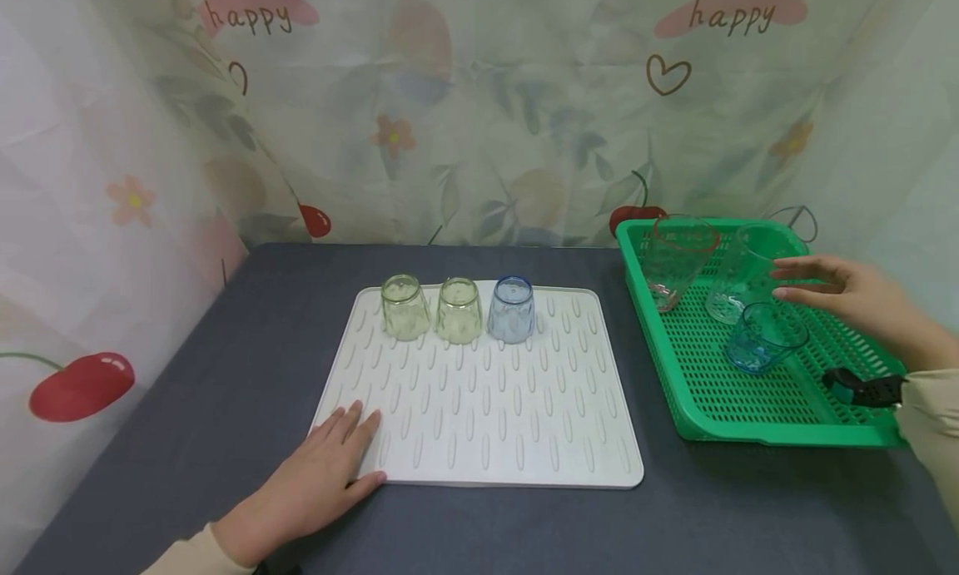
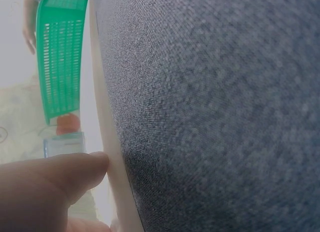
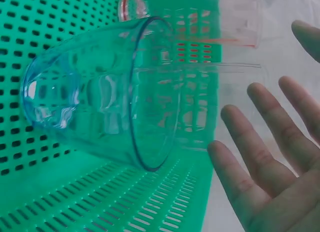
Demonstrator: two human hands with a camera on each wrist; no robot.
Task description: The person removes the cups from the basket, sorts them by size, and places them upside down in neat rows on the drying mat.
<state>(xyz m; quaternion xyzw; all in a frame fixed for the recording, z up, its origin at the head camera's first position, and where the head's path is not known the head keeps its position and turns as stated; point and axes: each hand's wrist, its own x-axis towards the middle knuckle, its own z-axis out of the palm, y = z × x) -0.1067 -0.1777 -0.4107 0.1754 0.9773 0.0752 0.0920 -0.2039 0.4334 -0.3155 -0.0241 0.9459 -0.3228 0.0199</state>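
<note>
My left hand [image 1: 318, 475] lies with straight fingers on the near left corner of a white ridged drying mat [image 1: 487, 442], its thumb [image 2: 90, 172] along the edge in the left wrist view. Toward the mat's far side stand two yellow-green glasses [image 1: 404, 310] and a light blue glass [image 1: 513, 313] in a row. Over a green basket, my right hand [image 1: 854, 296] has its fingers spread, holding nothing. Just below it is a blue glass [image 3: 100, 96], rim up and tilted. Behind that glass are a tall clear glass [image 1: 727, 288] and a red-rimmed glass [image 1: 667, 271].
The green slotted basket [image 1: 737, 433] stands right of the mat on a dark grey cloth-covered table [image 1: 509, 533]. A patterned curtain [image 1: 479, 167] hangs close behind the table. Around the right wrist is a black strap [image 1: 872, 390], low over the basket.
</note>
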